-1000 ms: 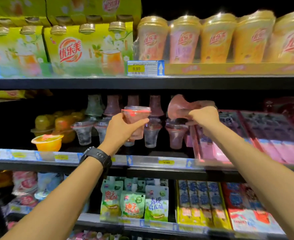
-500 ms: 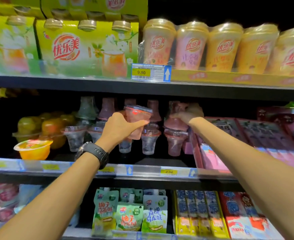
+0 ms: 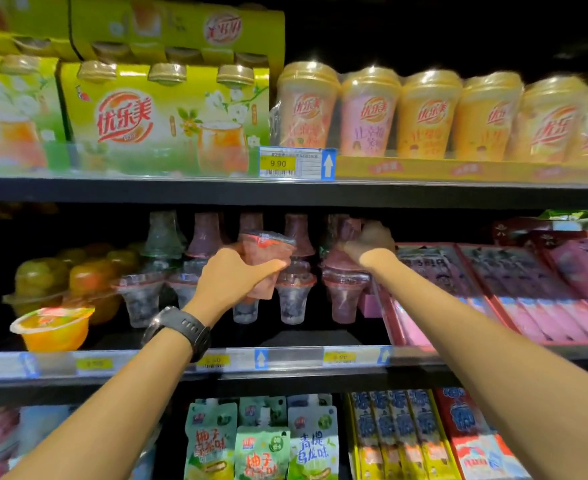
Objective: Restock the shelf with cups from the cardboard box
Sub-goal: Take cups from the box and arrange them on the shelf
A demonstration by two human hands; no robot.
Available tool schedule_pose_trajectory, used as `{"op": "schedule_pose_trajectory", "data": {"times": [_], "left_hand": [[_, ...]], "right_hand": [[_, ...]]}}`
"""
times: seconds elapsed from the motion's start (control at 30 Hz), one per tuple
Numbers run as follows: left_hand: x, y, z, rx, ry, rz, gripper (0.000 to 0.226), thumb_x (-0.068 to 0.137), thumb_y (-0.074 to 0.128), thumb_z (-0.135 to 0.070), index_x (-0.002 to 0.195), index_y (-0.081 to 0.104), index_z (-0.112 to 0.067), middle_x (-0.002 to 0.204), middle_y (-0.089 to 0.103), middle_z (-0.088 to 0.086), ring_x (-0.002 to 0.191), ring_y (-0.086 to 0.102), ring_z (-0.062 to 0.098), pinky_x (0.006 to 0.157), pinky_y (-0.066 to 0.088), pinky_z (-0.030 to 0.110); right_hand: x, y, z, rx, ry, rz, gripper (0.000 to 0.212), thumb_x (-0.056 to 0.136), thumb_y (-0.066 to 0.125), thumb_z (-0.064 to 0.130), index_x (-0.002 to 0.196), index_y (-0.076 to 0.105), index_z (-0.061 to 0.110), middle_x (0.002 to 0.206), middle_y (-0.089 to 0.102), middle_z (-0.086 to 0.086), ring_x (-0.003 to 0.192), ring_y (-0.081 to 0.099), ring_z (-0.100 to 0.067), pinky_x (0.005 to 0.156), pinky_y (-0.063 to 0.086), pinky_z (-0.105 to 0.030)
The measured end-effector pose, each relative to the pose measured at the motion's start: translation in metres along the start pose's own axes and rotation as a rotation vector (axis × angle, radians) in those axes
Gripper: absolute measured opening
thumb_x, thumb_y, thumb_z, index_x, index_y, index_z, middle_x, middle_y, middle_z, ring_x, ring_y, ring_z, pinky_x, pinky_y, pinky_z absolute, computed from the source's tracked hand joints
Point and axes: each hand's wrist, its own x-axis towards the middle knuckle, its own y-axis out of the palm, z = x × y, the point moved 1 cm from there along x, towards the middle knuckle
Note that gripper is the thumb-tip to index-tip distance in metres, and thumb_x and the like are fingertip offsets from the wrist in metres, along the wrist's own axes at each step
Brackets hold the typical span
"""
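Your left hand (image 3: 232, 278) is wrapped round a pink, film-sealed clear plastic cup (image 3: 268, 259), held tilted in the air below and a little left of the blue-and-yellow 9.90 price tag (image 3: 296, 163). Your right hand (image 3: 372, 242), below and right of that tag, has its fingers curled over an upturned purple plastic cup (image 3: 341, 233) sitting rim to rim on an upright purple cup (image 3: 344, 299) on the black middle shelf (image 3: 292, 356). That top cup is the likeliest trouble: if you let go while it sits off-centre on the rim beneath, it will probably slide off. The row of two-high clear cup stacks (image 3: 294, 289) straight below the tag stands on narrow feet, close together, and your left hand's cup is right in front of them. A knock from your knuckles or that cup could topple one stack into the next. Headroom under the shelf edge carrying the tag looks tight, so lifting too high may clip it. Squeezing the tilted cup could strain its film lid. No cardboard box is in view.
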Motion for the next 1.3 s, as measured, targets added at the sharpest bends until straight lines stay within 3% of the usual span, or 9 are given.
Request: {"op": "schedule_pose_trajectory", "data": {"times": [0.2,0.33,0.53,0.7,0.77,0.87,1.0,1.2,1.3], "left_hand": [[-0.008,-0.010,-0.025,0.145,0.010,-0.047,0.070,0.070,0.075,-0.063,0.050,0.028,-0.015,0.046,0.033,-0.003,0.047,0.034,0.017,0.047,0.025,0.030],[-0.002,-0.013,-0.030,0.287,-0.007,-0.060,0.067,0.067,0.070,-0.071,0.064,0.058,-0.006,0.057,0.056,0.001,0.061,0.058,0.021,0.056,0.043,0.031],[0.011,-0.013,-0.031,0.309,-0.009,-0.018,0.057,0.075,0.069,-0.064,0.099,0.069,-0.013,0.089,0.071,0.006,0.087,0.066,0.028,0.078,0.052,0.032],[0.022,-0.016,-0.036,0.261,-0.156,0.035,0.043,0.097,0.054,-0.022,0.058,0.045,-0.005,0.066,0.052,0.009,0.082,0.051,0.027,0.063,0.035,0.029],[0.028,-0.015,-0.031,0.256,-0.200,0.072,0.034,0.099,0.048,-0.012,0.072,0.058,0.005,0.088,0.061,0.020,0.093,0.055,0.032,0.074,0.041,0.029],[0.037,-0.007,-0.028,0.066,-0.166,0.126,0.040,0.094,0.062,-0.026,0.118,0.064,0.006,0.124,0.064,0.019,0.115,0.061,0.032,0.098,0.049,0.039],[0.043,0.010,-0.047,0.075,-0.196,0.001,0.087,0.045,0.073,-0.077,0.098,0.070,-0.008,0.099,0.073,0.009,0.090,0.071,0.024,0.080,0.059,0.035],[0.045,0.031,-0.056,0.324,0.016,-0.017,0.069,0.085,0.066,-0.055,0.141,0.049,-0.018,0.130,0.061,0.013,0.108,0.061,0.027,0.078,0.049,0.028],[0.053,0.039,-0.052,0.313,-0.003,-0.024,0.067,0.079,0.070,-0.059,0.127,0.056,-0.013,0.119,0.065,0.013,0.110,0.062,0.032,0.084,0.049,0.034]], "right_hand": [[-0.007,-0.002,-0.006,0.072,0.002,-0.060,0.062,0.076,0.078,0.040,0.113,0.057,-0.005,0.119,0.061,-0.022,0.111,0.058,-0.036,0.084,0.046,-0.036],[-0.031,0.007,-0.020,0.239,-0.064,-0.101,0.089,0.065,0.066,0.025,0.144,0.034,0.003,0.135,0.050,-0.027,0.122,0.051,-0.041,0.099,0.045,-0.046],[-0.043,0.011,-0.028,0.260,-0.157,-0.141,0.088,0.070,0.078,0.016,0.147,0.034,0.008,0.138,0.045,-0.016,0.124,0.048,-0.033,0.097,0.044,-0.034],[-0.040,0.007,-0.034,0.247,-0.131,-0.112,0.068,0.067,0.077,0.029,0.125,0.049,0.008,0.127,0.048,-0.009,0.105,0.053,-0.026,0.080,0.042,-0.026],[-0.035,0.007,-0.035,0.261,-0.126,-0.106,0.076,0.072,0.078,0.026,0.137,0.043,0.009,0.139,0.044,-0.013,0.120,0.050,-0.030,0.093,0.046,-0.034],[-0.031,0.009,-0.035,0.261,-0.121,-0.096,0.083,0.075,0.078,0.025,0.145,0.035,0.010,0.145,0.041,-0.016,0.128,0.045,-0.034,0.100,0.044,-0.040],[-0.024,0.016,-0.036,0.315,-0.112,-0.088,0.085,0.074,0.080,0.025,0.145,0.036,0.010,0.151,0.034,-0.013,0.137,0.036,-0.031,0.107,0.038,-0.042],[-0.012,0.014,-0.032,0.241,-0.066,-0.122,0.077,0.075,0.080,0.027,0.139,0.043,0.005,0.140,0.050,-0.017,0.127,0.049,-0.034,0.102,0.044,-0.039],[-0.003,0.014,-0.025,0.085,0.013,-0.111,0.071,0.071,0.079,0.046,0.124,0.053,0.006,0.123,0.061,-0.018,0.118,0.054,-0.036,0.098,0.045,-0.043]]}}
